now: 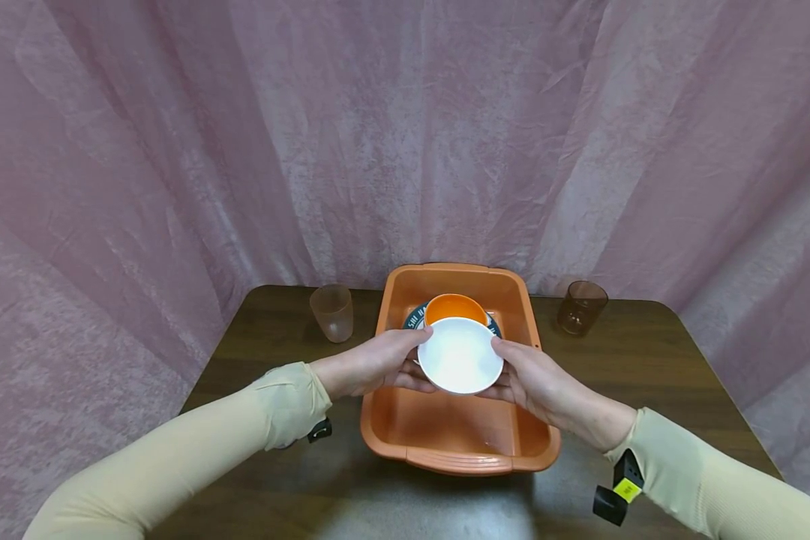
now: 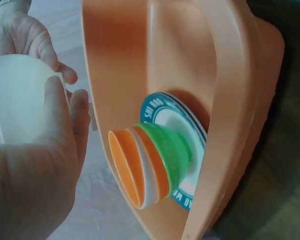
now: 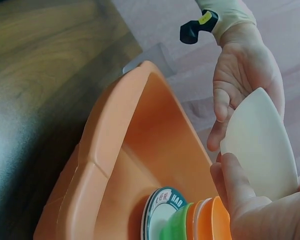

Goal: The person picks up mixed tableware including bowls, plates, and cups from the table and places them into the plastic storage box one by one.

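Observation:
A white bowl point(image 1: 460, 356) is held up over the orange plastic basin point(image 1: 439, 431), its inside facing the head camera. My left hand point(image 1: 393, 361) grips its left side, thumb at the rim and fingers underneath. On the opposite side my right hand point(image 1: 538, 379) holds it in the same way. Inside the basin stands a nested stack of bowls: an orange bowl point(image 1: 454, 305) on top, then a white bowl point(image 2: 149, 175), another orange one, and a green bowl point(image 2: 177, 155) lowest. Beneath them lie stacked white plates point(image 2: 154, 106) with lettered teal rims.
A frosted pinkish cup point(image 1: 333, 315) stands on the dark wooden table point(image 1: 277, 322) left of the basin. To the right stands a brown see-through cup point(image 1: 582, 309). A pink curtain point(image 1: 405, 150) hangs right behind the table's back edge.

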`<action>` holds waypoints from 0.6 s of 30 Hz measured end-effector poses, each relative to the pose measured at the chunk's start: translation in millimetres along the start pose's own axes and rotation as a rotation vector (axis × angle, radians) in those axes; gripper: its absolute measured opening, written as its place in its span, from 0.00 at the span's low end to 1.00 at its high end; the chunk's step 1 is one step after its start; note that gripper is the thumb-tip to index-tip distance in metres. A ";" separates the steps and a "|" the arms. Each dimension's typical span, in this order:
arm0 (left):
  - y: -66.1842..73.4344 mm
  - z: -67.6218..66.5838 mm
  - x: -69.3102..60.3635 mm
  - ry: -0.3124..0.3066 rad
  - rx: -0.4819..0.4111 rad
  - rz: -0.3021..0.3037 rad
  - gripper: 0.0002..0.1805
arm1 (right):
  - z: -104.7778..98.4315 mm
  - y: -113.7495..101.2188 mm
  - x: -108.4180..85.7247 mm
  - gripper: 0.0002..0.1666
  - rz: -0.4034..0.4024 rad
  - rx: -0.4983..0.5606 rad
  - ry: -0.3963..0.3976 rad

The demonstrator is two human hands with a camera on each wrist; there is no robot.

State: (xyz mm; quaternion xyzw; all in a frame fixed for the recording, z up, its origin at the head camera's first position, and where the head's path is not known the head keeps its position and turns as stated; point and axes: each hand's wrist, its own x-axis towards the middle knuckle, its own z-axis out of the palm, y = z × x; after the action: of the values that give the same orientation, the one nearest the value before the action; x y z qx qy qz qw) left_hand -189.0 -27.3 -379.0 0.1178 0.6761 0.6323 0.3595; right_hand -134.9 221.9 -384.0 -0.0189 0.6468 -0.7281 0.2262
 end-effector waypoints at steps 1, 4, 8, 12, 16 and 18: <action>0.4 -0.4 -0.8 -0.007 0.015 0.006 0.29 | -0.1 -0.1 0.0 0.35 0.001 -0.004 0.003; 2.2 -2.0 -3.4 -0.018 0.091 0.035 0.30 | -0.9 -0.5 0.0 0.34 0.002 -0.015 0.014; 5.7 -5.2 -9.1 -0.002 0.281 0.104 0.36 | -2.9 -1.1 0.5 0.34 0.002 -0.028 0.034; 9.8 -10.2 -17.9 0.069 0.605 0.190 0.41 | -5.4 -2.1 1.2 0.34 -0.001 -0.026 0.054; 13.5 -14.9 -26.4 0.148 0.922 0.289 0.41 | -8.8 -3.5 1.4 0.34 -0.006 -0.029 0.069; 14.4 -16.5 -31.0 0.167 1.024 0.350 0.42 | -11.0 -4.7 1.4 0.35 -0.005 -0.037 0.073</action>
State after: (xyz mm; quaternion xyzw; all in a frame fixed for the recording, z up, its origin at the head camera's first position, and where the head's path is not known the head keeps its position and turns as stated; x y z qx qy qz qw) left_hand -181.6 -56.6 -356.0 0.3376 0.8940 0.2801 0.0909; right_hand -141.1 231.9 -381.7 0.0017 0.6679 -0.7168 0.2002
